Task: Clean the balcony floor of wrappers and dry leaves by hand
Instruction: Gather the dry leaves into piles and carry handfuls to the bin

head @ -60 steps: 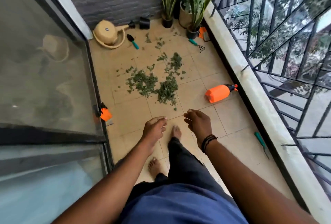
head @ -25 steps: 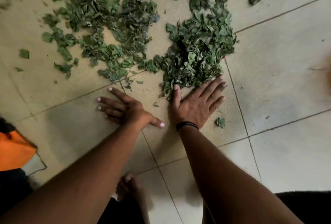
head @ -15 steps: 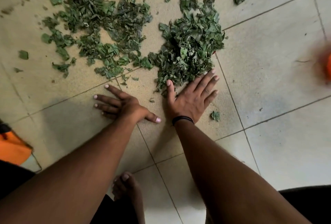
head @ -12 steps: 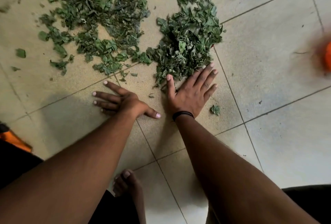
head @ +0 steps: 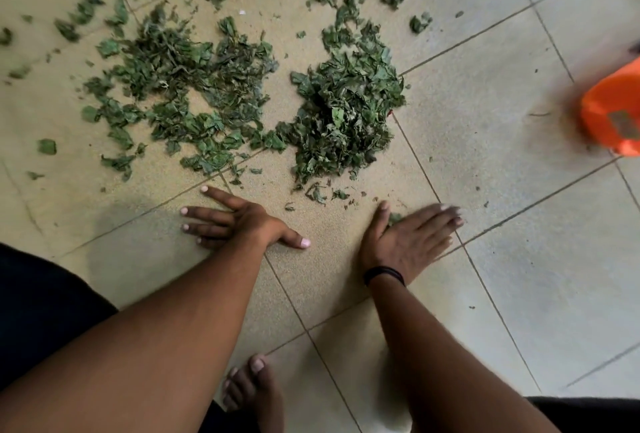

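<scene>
Pale tiled balcony floor [head: 519, 276] fills the view, dark grout lines running diagonally across it. Over on the left, a loose scatter of green leaf scraps [head: 180, 86] spreads wide, thin enough that tile shows through the middle. Below it, the left hand [head: 239, 223] lies flat on the floor, fingers spread and straight, thumb stuck out to the right, holding nothing and just short of the nearest scraps. At the bottom centre a bare foot [head: 254, 394] peeks out between the two forearms. Moving right, a denser leaf pile [head: 346, 110] sits heaped up beside the scatter, with a few crumbs trailing down toward the hands. The right hand [head: 407, 242] is flat too, fingers together and extended, slightly blurred, with a single leaf piece [head: 394, 217] tucked at the crook of thumb and forefinger; a black wristband [head: 383, 273] circles the wrist. Far right, an orange container [head: 613, 113] is cut off by the frame edge, well apart from the leaves.
</scene>
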The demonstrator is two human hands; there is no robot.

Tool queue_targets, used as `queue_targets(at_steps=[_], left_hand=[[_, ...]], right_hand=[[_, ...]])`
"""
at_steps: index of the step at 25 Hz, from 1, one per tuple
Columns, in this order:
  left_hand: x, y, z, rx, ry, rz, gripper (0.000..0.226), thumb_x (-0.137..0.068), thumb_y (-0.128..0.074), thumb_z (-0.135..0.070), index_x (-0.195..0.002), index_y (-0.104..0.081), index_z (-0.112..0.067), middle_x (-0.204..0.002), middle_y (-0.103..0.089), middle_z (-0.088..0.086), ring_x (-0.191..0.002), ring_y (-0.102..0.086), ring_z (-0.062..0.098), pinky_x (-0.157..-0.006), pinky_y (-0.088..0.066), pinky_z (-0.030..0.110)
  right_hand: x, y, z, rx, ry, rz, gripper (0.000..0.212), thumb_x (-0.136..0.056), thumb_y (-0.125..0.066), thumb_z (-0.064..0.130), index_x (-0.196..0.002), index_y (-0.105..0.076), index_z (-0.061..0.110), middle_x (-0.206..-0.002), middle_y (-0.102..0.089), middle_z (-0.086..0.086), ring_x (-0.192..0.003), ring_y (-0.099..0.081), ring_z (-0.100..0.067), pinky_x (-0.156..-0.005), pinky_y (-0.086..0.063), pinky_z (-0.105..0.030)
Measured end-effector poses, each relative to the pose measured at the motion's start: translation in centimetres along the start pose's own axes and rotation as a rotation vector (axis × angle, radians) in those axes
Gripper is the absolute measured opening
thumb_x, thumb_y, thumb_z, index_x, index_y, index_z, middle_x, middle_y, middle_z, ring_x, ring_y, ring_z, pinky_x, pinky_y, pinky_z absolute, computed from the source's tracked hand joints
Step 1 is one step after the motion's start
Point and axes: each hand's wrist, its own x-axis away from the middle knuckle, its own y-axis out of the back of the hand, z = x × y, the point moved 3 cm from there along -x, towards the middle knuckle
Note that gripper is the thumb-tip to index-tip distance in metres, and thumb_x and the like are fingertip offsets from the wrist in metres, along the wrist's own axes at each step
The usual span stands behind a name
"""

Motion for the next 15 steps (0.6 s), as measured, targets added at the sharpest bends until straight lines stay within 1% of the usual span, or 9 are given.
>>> queue_targets(at_steps=[2,3,5,7,8,10,11,13,15], left_hand=[[-0.1,-0.1,0.1,0.008,0.002,-0.008,0.192,-0.027,-0.103,-0.037,-0.137,0.051,-0.01,-0.143,0.049,0.034,-0.138,0.039,0.05,-0.115,0.017,0.059],[-0.2,-0.1,0.2,0.011,0.004,-0.01,0.192,-0.026,-0.103,-0.038,-0.136,0.052,-0.01,-0.142,0.05,0.035,-0.138,0.04,0.05,-0.115,0.017,0.059],[-0.3,-0.2,0.3,0.01,-0.004,-0.011,0.193,-0.025,-0.103,-0.038,-0.135,0.052,-0.009,-0.141,0.051,0.036,-0.137,0.041,0.051,-0.115,0.017,0.059],[-0.5,-0.3,0.3,0.004,-0.011,-0.006,0.193,-0.025,-0.103,-0.039,-0.134,0.053,-0.009,-0.139,0.052,0.036,-0.137,0.041,0.051,-0.116,0.016,0.06],[-0.6,-0.3,0.4,0.004,-0.012,-0.003,0.193,-0.025,-0.103,-0.04,-0.133,0.053,-0.008,-0.138,0.053,0.036,-0.136,0.041,0.052,-0.116,0.015,0.06],[-0.7,-0.3,0.5,0.016,-0.017,0.005,0.192,-0.026,-0.103,-0.04,-0.131,0.055,-0.008,-0.136,0.054,0.037,-0.135,0.042,0.052,-0.116,0.016,0.061],[-0.8,-0.2,0.6,0.025,-0.022,0.005,0.192,-0.027,-0.103,-0.039,-0.13,0.056,-0.009,-0.136,0.054,0.037,-0.135,0.042,0.053,-0.116,0.016,0.061],[-0.9,-0.3,0.8,0.036,-0.027,-0.001,0.192,-0.027,-0.103,-0.038,-0.13,0.056,-0.009,-0.136,0.054,0.036,-0.135,0.042,0.053,-0.117,0.015,0.062],[-1.0,-0.5,0.8,0.032,-0.041,-0.008,0.192,-0.027,-0.104,-0.037,-0.13,0.056,-0.009,-0.135,0.055,0.036,-0.134,0.043,0.053,-0.118,0.014,0.063]], right_hand=[[0.2,-0.5,3.3,-0.005,0.022,0.03,0.095,-0.097,-0.006,0.071,-0.157,0.012,0.0,-0.165,0.019,-0.022,-0.153,0.018,-0.035,-0.125,-0.003,-0.053],[0.0,-0.6,5.1,0.002,0.076,0.047,0.094,-0.097,-0.004,0.071,-0.157,0.012,0.001,-0.164,0.02,-0.022,-0.153,0.019,-0.035,-0.125,-0.003,-0.054],[-0.9,-0.6,8.7,0.018,0.274,0.061,0.092,-0.097,-0.001,0.071,-0.157,0.01,0.003,-0.165,0.017,-0.021,-0.153,0.018,-0.033,-0.125,-0.001,-0.053],[-1.7,-0.1,11.5,-0.065,0.467,0.068,0.093,-0.096,-0.003,0.071,-0.158,0.006,0.003,-0.165,0.014,-0.02,-0.154,0.015,-0.031,-0.126,-0.001,-0.051],[-1.8,0.4,11.8,-0.126,0.505,0.059,0.093,-0.096,-0.006,0.072,-0.158,0.006,0.003,-0.166,0.013,-0.02,-0.154,0.014,-0.03,-0.126,0.0,-0.05],[-1.2,0.9,10.0,-0.169,0.48,0.014,0.1,-0.094,-0.011,0.076,-0.157,0.008,0.002,-0.166,0.013,-0.02,-0.154,0.012,-0.031,-0.126,0.001,-0.05],[-0.5,0.8,8.5,-0.12,0.48,0.005,0.107,-0.09,-0.014,0.081,-0.157,0.009,0.001,-0.166,0.013,-0.021,-0.154,0.013,-0.031,-0.126,0.001,-0.05],[1.3,-0.1,6.1,0.085,0.576,0.051,0.124,-0.081,-0.021,0.092,-0.157,0.009,-0.002,-0.165,0.014,-0.023,-0.154,0.015,-0.033,-0.125,0.002,-0.05],[2.0,-1.3,6.2,0.188,0.655,0.064,0.129,-0.078,-0.024,0.095,-0.158,0.005,-0.001,-0.166,0.011,-0.023,-0.154,0.015,-0.034,-0.125,0.003,-0.052]])
